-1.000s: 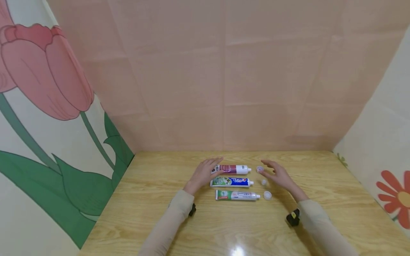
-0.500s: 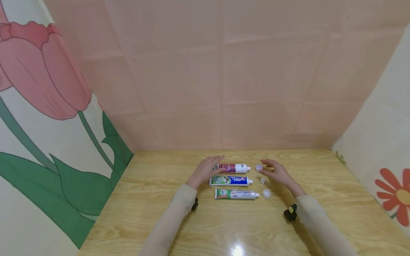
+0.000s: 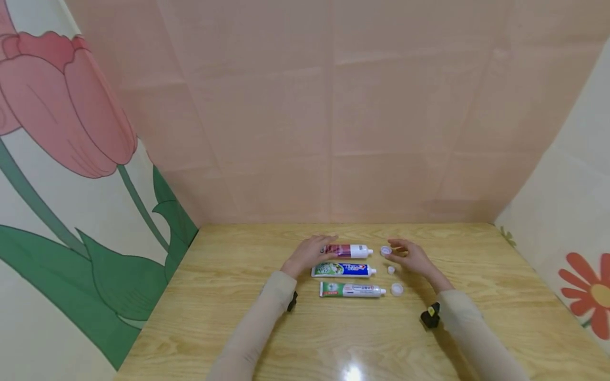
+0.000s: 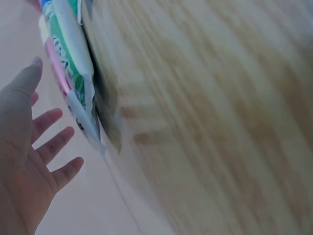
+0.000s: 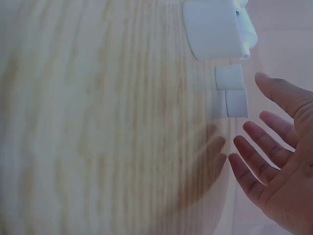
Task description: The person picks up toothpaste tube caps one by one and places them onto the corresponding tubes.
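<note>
Tabletop (image 3: 229, 270), left grip (image 3: 307, 255) spread, right grip (image 3: 413, 259) likewise

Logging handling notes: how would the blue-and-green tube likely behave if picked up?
The blue-and-green tube would probably yield when squeezed, going by its toothpaste-style body. Its flat tail should resist rolling. With its nozzle bare, paste might ooze if pressed.

At the left edge, the left hand (image 4: 27, 159) shows its thumb raised and its fingers spread, near a pink-and-white tube (image 4: 57, 68). A green-and-white tube (image 4: 72, 46) lies just beside that one, on the wood-grain tabletop (image 4: 210, 107). Blurred dark streaks (image 4: 142, 113) there are probably the fingers' reflections or shadows.
</note>
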{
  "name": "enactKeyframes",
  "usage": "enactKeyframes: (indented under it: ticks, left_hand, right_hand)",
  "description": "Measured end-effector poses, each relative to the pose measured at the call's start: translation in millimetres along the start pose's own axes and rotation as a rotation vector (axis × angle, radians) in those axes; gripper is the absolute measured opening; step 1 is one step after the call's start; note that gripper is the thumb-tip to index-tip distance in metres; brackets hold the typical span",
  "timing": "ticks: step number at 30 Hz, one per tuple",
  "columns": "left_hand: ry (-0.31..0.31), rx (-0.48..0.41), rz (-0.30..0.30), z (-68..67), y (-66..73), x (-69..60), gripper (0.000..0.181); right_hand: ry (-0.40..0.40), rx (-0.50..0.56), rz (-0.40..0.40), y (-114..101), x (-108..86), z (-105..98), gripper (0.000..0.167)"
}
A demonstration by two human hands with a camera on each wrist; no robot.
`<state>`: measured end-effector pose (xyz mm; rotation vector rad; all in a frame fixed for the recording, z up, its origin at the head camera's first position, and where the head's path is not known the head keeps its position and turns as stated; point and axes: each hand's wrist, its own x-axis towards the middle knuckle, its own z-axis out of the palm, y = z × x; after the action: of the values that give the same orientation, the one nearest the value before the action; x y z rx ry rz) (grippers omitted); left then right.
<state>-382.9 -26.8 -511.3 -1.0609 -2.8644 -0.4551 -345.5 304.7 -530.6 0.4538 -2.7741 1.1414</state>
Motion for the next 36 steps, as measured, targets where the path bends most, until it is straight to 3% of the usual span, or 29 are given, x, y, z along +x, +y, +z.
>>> enactKeyframes:
  ticks: [11, 20, 36]
  left_hand:
    - [-0.020, -0.028, -0.002, 5.9, 0.6, -0.3, 0.060]
    - [-0.032, -0.050, 0.004, 10.8, -2.3, 5.7, 0.062]
    - [-0.049, -0.070, 0.027, 12.6, -1.0, 13.1, 0.065]
  right_hand:
    - [0.016, -0.001, 0.026, 9, -3.1, 5, 0.051]
    - [-0.009, 0.073, 0.133, 16, -1.6, 4, 0.053]
    - [-0.008, 0.005, 0.135, 17, 4.0, 7, 0.047]
